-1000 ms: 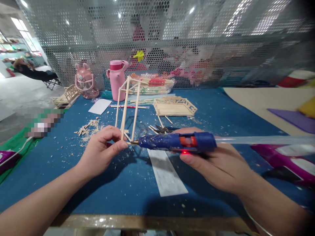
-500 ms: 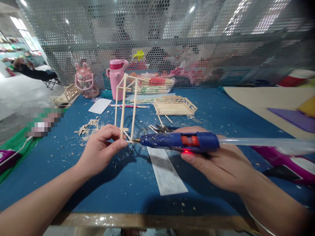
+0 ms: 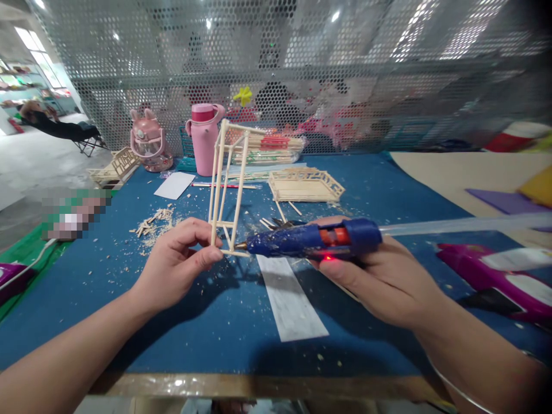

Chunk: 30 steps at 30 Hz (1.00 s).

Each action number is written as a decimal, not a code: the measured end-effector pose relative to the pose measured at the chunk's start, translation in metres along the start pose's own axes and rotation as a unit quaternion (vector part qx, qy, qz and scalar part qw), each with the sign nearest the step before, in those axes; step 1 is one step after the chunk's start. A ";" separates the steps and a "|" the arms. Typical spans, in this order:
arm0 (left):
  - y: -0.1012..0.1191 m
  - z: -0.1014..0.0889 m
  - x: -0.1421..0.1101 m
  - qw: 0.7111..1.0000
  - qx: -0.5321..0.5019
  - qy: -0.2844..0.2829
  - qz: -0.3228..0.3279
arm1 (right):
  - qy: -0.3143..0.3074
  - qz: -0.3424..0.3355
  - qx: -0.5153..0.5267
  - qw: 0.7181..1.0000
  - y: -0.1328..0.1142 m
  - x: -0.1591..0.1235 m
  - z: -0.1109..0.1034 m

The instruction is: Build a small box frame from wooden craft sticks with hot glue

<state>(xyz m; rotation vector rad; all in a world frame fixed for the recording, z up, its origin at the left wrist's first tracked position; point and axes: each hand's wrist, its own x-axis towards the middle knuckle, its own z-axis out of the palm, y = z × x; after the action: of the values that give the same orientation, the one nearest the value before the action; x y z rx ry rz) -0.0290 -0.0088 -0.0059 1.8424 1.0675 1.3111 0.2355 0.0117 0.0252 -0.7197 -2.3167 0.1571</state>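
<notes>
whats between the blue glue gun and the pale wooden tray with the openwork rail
Dark metal pliers, partly hidden behind the glue gun, and a few thin pale wooden sticks lie there, as the head view shows.

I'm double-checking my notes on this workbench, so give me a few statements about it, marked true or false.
1. The right hand holds the glue gun. True.
2. The indicator light on the glue gun glows green. False: it glows red.
3. The left hand grips the stick frame near its lower end. True.
4. The paper strip is rolled up. False: it lies flat.
5. The pink flask stands upright. True.
</notes>
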 end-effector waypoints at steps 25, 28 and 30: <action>-0.032 0.000 0.010 0.979 0.136 -0.136 -0.061 | -0.152 0.249 0.104 0.951 0.015 0.011 0.004; -0.026 -0.003 0.010 0.973 0.167 -0.152 -0.056 | -0.154 0.245 0.104 0.951 0.014 0.012 0.007; -0.023 -0.005 0.011 0.969 0.191 -0.148 -0.049 | -0.156 0.250 0.113 0.949 0.013 0.012 0.008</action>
<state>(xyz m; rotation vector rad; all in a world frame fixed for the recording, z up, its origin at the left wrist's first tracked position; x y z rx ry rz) -0.0380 0.0121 -0.0191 2.1495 1.2901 0.7750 0.2291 0.0301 0.0227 -1.2196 -2.2994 0.8055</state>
